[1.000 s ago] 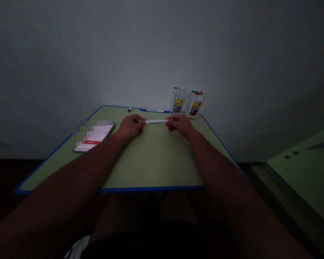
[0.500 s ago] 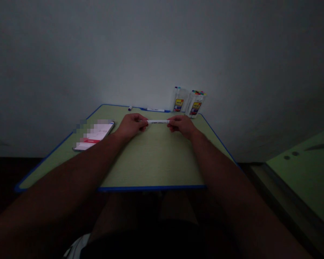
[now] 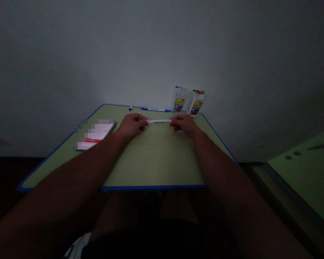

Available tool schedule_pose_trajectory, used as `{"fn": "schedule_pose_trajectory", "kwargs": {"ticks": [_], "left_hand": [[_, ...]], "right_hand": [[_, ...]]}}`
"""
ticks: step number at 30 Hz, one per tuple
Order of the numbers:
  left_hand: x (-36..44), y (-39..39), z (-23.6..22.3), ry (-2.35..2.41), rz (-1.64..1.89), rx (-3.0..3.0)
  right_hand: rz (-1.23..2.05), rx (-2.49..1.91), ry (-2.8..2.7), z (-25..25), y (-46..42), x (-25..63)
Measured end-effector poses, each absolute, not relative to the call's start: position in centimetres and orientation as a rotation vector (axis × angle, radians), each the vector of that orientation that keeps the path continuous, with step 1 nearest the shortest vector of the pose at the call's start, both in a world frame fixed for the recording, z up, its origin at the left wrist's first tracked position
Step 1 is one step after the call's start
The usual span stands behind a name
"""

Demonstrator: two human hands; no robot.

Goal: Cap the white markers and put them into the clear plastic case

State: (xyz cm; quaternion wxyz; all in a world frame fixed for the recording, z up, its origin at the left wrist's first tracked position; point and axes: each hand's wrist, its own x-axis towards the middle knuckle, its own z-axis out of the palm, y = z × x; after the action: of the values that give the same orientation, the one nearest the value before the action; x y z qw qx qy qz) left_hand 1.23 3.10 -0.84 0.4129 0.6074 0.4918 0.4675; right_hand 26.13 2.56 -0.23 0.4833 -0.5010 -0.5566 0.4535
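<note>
Between my two hands a white marker pen [image 3: 160,121] is held level over the far half of the green table [image 3: 151,158]. My left hand [image 3: 134,124] pinches its left end, and my right hand [image 3: 184,125] pinches the right end. Both ends are covered by fingers. Dark print shows along the barrel. Beyond it, a white marker with blue ends [image 3: 156,109] lies at the table's back edge. A small dark-and-white marker cap [image 3: 130,108] rests to the left of that marker.
Two clear cases stand at the back right: one case [image 3: 179,102] with a few markers, the other case [image 3: 196,105] with several. A phone [image 3: 97,136] lies on the left, partly blurred out. A wall [image 3: 140,54] rises behind the blue-edged table.
My right hand has shifted slightly to the right, and more of the marker's barrel shows. The print on it has turned more into view. My left hand has hardly moved.
</note>
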Motion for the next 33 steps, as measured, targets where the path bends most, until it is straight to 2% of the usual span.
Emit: {"fn": "schedule_pose_trajectory", "kwargs": {"ticks": [33], "left_hand": [[2.4,2.1,-0.2,1.209,1.225,1.328]], "right_hand": [[1.084,-1.187,-1.348,0.1,2.1,24.9]]}}
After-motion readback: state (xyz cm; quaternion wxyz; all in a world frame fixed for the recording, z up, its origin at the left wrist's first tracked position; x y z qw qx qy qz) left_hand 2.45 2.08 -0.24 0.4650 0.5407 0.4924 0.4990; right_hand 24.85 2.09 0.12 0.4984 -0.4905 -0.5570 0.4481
